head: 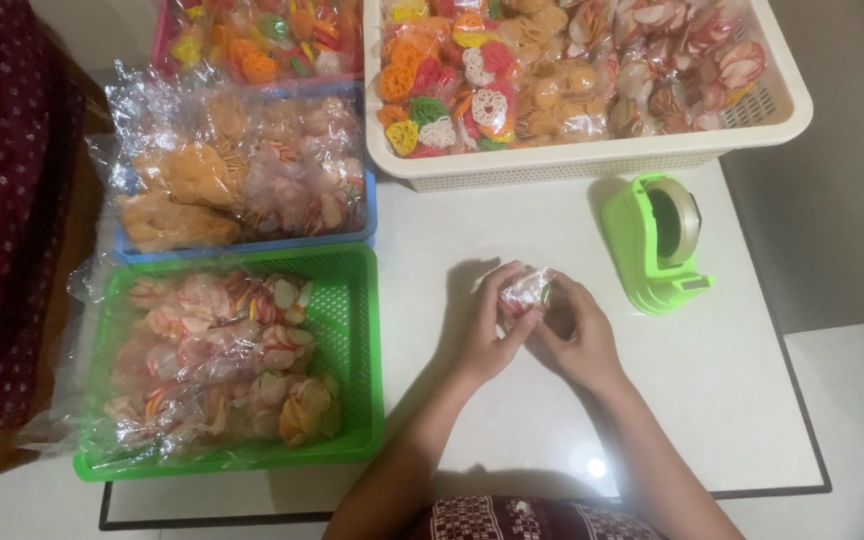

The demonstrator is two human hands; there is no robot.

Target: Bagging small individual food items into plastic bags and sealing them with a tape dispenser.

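Where the frame cuts off at the far left, a dark red patterned cloth (2, 200) runs out of view. Beside it sit 3 stacked-up trays of bagged crackers: a green basket (357, 340), a blue tray (369, 215) and a pink one (159, 40), its top hidden. Mid-bench, the left hand (487, 335) and right hand (577, 340) both pinch 1 small clear packet (526, 290), fingers covering its lower part. Further right stand 1 white basket (592, 160) and 1 green tape dispenser (657, 245) on the white bench (732, 400).

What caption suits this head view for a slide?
Both hands, left hand and right hand, hold a small cracker packet beside a green tape dispenser.
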